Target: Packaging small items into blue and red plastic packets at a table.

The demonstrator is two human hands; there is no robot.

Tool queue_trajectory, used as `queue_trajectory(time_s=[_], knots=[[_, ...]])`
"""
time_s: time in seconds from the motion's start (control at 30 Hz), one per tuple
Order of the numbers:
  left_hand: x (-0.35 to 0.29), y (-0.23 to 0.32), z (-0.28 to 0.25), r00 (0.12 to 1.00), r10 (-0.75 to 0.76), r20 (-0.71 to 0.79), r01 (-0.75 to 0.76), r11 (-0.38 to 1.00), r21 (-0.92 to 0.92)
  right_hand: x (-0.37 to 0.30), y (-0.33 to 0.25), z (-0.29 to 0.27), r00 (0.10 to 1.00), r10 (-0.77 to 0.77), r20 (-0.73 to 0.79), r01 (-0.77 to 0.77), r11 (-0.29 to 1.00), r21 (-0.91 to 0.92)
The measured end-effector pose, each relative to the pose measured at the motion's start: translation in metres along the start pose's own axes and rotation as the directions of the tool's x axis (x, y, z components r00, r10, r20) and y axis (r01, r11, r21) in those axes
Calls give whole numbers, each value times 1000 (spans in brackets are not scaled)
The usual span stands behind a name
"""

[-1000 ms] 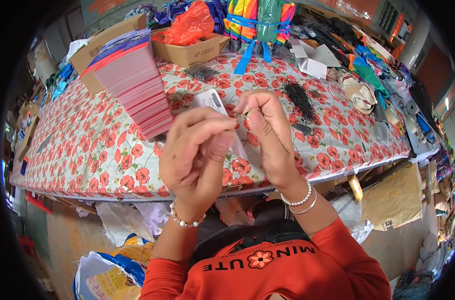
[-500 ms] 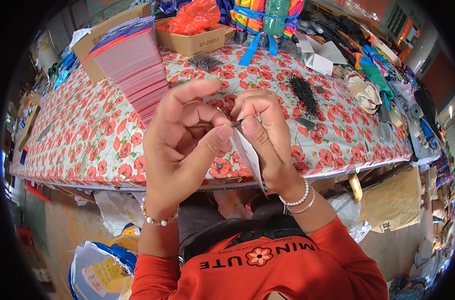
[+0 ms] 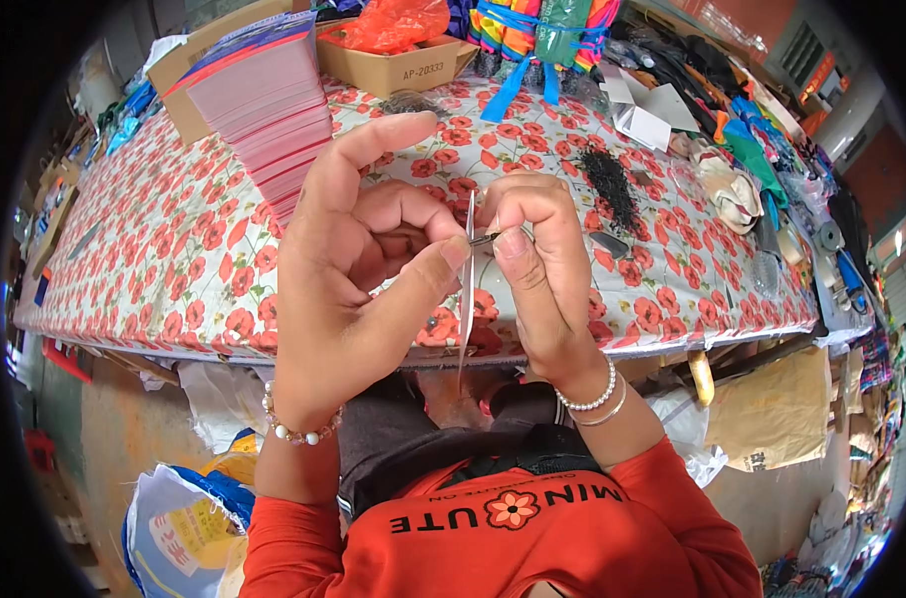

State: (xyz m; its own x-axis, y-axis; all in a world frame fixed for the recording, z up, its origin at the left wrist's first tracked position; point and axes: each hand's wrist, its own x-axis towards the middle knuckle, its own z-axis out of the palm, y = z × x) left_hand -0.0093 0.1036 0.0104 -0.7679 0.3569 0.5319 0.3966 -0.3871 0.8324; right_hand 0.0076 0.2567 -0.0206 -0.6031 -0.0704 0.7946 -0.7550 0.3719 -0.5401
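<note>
A thin white card [image 3: 467,309] hangs almost edge-on between my hands, above the table's near edge. My left hand [image 3: 358,249] pinches at the card's left face with thumb and index finger, the other fingers curled or raised. On the opposite side, my right hand [image 3: 542,264] holds a small dark pin-like piece [image 3: 485,240] between thumb and index finger. That piece meets the card near its upper part; whether it passes through is too small to tell. A pile of small black pieces [image 3: 612,189] lies on the table beyond my right hand.
A tall stack of cards [image 3: 263,120] stands at the left of the flower-patterned tablecloth [image 3: 199,264]. Behind are a cardboard box [image 3: 398,68] with a red plastic bag [image 3: 398,22] and a rainbow-coloured bundle [image 3: 542,35]. Folded white paper [image 3: 647,110] and cloth items lie at the right.
The card has turned from a slant to nearly edge-on and upright. My hands have moved slightly apart, and the dark piece between my right fingertips shows more clearly.
</note>
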Motion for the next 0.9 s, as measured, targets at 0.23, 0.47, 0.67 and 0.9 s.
queue_trajectory(time_s=[0.23, 0.47, 0.67, 0.9], knots=[[1, -3, 0, 1000, 5, 18, -5, 1000, 29, -1, 0, -2, 1000, -5, 22, 6, 1000, -27], [4, -3, 6, 1000, 21, 15, -21, 1000, 20, -3, 4, -2, 999, 45, -9, -44, 991, 128], [4, -2, 8, 999, 19, 38, -20, 999, 41, -4, 0, -4, 999, 45, 4, -46, 992, 116], [8, -2, 12, 995, 49, 86, -63, 984, 169, -1, -4, -14, 997, -3, 71, 4, 1000, -16]])
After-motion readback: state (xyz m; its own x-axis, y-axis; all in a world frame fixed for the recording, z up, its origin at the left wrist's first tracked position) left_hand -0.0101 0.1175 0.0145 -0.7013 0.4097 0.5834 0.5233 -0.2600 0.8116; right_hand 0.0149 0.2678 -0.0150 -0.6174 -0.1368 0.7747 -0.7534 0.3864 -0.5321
